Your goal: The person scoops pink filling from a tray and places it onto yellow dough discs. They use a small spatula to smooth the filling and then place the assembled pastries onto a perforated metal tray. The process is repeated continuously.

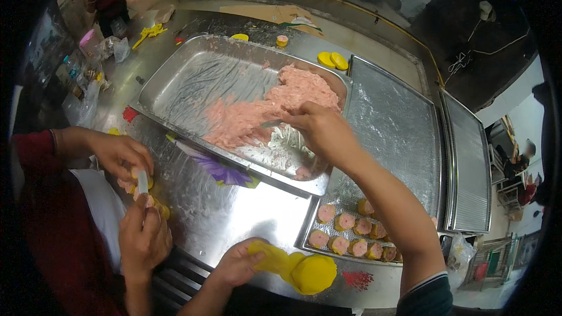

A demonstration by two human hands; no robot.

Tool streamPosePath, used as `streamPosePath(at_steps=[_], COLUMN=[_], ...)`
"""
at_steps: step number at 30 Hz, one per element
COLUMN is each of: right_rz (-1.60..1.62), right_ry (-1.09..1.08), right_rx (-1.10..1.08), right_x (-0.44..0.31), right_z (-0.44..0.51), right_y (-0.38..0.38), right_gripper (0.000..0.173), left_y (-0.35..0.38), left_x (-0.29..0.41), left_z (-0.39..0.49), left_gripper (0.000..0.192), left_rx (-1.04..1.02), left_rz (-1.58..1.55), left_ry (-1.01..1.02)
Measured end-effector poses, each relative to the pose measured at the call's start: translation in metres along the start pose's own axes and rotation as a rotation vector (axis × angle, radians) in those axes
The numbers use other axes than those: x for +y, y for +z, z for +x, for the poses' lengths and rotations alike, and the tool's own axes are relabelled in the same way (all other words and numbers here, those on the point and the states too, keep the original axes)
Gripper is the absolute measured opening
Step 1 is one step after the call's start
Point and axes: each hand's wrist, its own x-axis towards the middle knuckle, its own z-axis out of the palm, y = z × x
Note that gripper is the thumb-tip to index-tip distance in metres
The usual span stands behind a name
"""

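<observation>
My right hand (318, 129) grips a small metal spatula (271, 123), its blade at the pink minced-meat filling (303, 87). The filling lies in a large, deep steel tray (175, 68), smeared thin toward one side. Lower down, my left hand (240, 262) pinches a round yellow dough wrapper (268, 256) between thumb and fingers. That wrapper reaches toward a stack of yellow wrappers (314, 274) at the table's near edge. Beside my right forearm, rows of filled dumplings (339, 245) with yellow sides and pink tops stand on a perforated metal tray (395, 109).
On the left a co-worker's hands (147, 230) hold a spatula (142, 182) over more dumplings. Red bits (358, 280) lie near the front edge. Yellow wrappers (332, 60) lie behind the deep tray. A purple-patterned cloth (224, 169) is under its near edge.
</observation>
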Motion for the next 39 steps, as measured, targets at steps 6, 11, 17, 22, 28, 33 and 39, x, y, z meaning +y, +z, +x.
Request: streamPosePath(at_steps=[6,11,17,22,28,33,39], right_rz=[-0.010,0.020,-0.051,-0.020,-0.051,0.034,0.372], right_ry=[-0.197,-0.084,-0.009,-0.051,0.083,0.148,0.183], right_rx=[-0.096,-0.250,-0.482,-0.236,-0.336,-0.573,-0.419], right_x=[0.023,0.028,0.029,0.031,0.031,0.019,-0.011], right_z=[0.037,0.035,0.022,0.019,0.030,0.017,0.003], right_y=[0.025,0.036,0.019,0.023,0.036,0.026,0.002], right_gripper=[0.021,0.019,0.036,0.038,0.031,0.022,0.025], left_y=[0.000,0.003,0.005,0.005,0.011,0.008,0.021], left_x=[0.003,0.004,0.008,0.006,0.011,0.006,0.010], left_z=[-0.002,-0.003,-0.005,-0.004,-0.005,-0.002,0.000], left_gripper=[0.030,0.032,0.033,0.033,0.033,0.035,0.041], left_rx=[-0.043,-0.016,0.016,0.004,-0.038,-0.040,0.131], left_rz=[0.003,-0.013,0.014,0.032,-0.003,-0.021,0.124], left_ry=[-0.028,-0.048,-0.062,-0.074,-0.038,-0.043,-0.024])
